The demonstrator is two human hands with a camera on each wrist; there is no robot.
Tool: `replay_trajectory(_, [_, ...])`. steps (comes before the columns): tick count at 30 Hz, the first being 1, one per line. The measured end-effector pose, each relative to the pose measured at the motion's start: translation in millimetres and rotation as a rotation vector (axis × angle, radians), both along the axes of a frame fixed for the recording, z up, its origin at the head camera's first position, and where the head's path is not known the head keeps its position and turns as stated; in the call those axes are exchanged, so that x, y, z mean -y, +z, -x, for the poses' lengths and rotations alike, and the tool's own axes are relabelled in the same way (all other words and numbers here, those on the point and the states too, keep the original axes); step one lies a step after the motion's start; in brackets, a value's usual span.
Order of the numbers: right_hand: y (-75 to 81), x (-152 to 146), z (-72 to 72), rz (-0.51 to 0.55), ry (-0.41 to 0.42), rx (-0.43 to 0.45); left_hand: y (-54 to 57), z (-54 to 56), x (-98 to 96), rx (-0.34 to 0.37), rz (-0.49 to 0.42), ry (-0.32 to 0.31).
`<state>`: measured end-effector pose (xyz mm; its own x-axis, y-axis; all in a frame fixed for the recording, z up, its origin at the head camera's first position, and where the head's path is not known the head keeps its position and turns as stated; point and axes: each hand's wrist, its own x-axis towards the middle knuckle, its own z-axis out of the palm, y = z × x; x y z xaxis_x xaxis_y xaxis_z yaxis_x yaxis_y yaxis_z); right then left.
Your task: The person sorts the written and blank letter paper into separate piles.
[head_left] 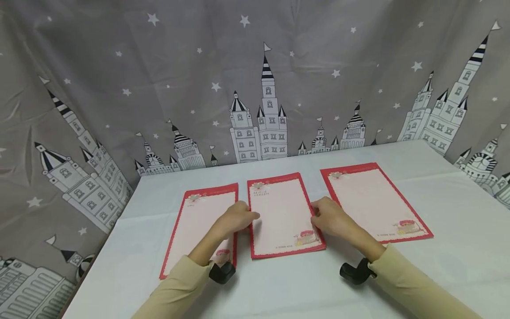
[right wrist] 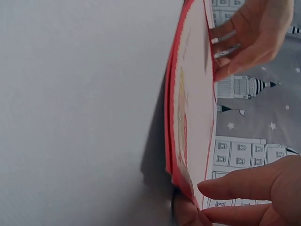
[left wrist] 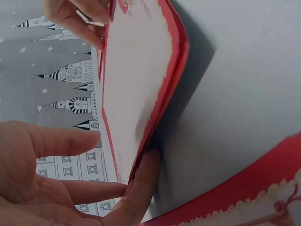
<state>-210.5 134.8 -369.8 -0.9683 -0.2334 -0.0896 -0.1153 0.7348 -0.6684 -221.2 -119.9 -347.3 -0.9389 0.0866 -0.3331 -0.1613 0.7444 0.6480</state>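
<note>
- Grey cloth [head_left: 179, 26] with castles and stars hangs behind a white bench [head_left: 295, 292].
- Left papers [head_left: 199, 221] lie closest to the bench's left edge. Right papers [head_left: 366, 199] lie over toward its far right corner.
- Middle papers [head_left: 283, 217] are between those two, nearer the far edge of the bench. Their near side looks lifted, with a shadow under it, and the red edges there do not quite match.
- One long side has the left hand [head_left: 237, 217]. Its fingers [left wrist: 145, 179] are spread and touch the edge from beside and below. Its thumb looks apart from the paper.
- Across from it, the right hand [head_left: 332, 217] seems to have its thumb and fingers clamped on the other long side.
- To hold the middle papers well, both hands should be at the same height, so the sheets do not tip.
- Soft, even pushes from both sides would likely make the edges neat. Too hard a push could make the thin sheets bend up.
- Elbows and sleeves are best kept off the left papers and right papers, or those could slide.
</note>
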Motion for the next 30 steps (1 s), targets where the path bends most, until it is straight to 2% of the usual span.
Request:
replay_trajectory(4, [1.1,4,-5.3,-0.053,0.005,-0.044,-1.4,-1.3,-4.8,-0.085,0.094,-0.077])
replay_trajectory(7, [1.5,8,-8.4,-0.084,-0.009,-0.060,-3.6,-2.8,-8.5,-0.136,0.171,-0.110])
replay_trajectory(12, [-0.6,12,-12.7,-0.120,-0.044,-0.100,-7.2,-4.4,-14.0,-0.158,0.251,-0.105])
replay_trajectory(16, [-3.7,13,-14.9,-0.118,-0.051,-0.150,-9.2,-5.6,-17.2,-0.168,0.267,-0.098])
replay_trajectory(19, [-5.1,15,-15.4,-0.081,-0.057,-0.181,-11.2,-6.3,-16.3,-0.190,0.251,-0.092])
replay_trajectory(22, [-4.7,15,-16.4,-0.030,-0.062,-0.185,-13.8,-6.1,-12.3,-0.222,0.175,-0.092])
replay_trajectory(26, [-4.1,13,-17.3,0.035,-0.063,-0.149,-18.3,-4.2,-5.0,-0.220,0.021,-0.108])
replay_trajectory(30, [-5.0,11,-16.1,0.068,-0.068,-0.109,-22.4,-4.4,-0.4,-0.182,-0.032,-0.098])
